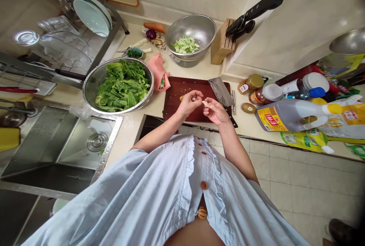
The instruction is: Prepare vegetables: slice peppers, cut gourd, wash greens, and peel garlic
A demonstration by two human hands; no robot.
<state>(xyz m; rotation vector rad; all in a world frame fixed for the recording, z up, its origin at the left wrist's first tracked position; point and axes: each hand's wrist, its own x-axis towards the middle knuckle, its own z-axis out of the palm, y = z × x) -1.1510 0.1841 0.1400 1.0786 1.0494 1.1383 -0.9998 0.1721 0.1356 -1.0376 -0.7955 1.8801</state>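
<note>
Over the dark red cutting board [182,86], my left hand [189,104] and my right hand [216,111] meet fingertip to fingertip. Both pinch a small whitish piece, which looks like a garlic clove [204,102]. More pale, purplish bits show in the curled fingers of my left hand, partly hidden. Small pale crumbs dot the board, and a yellowish piece [181,97] lies beside my left hand. A cleaver [221,91] rests on the board's right side, its blade tilted away from my right hand.
Left of the board are a colander of leafy greens [124,86], a pink cloth [159,72] and the sink [82,135]. Behind stand a metal bowl of sliced pale-green vegetable [203,29] and a knife block [219,44]. Jars and a large bottle [293,115] crowd the right.
</note>
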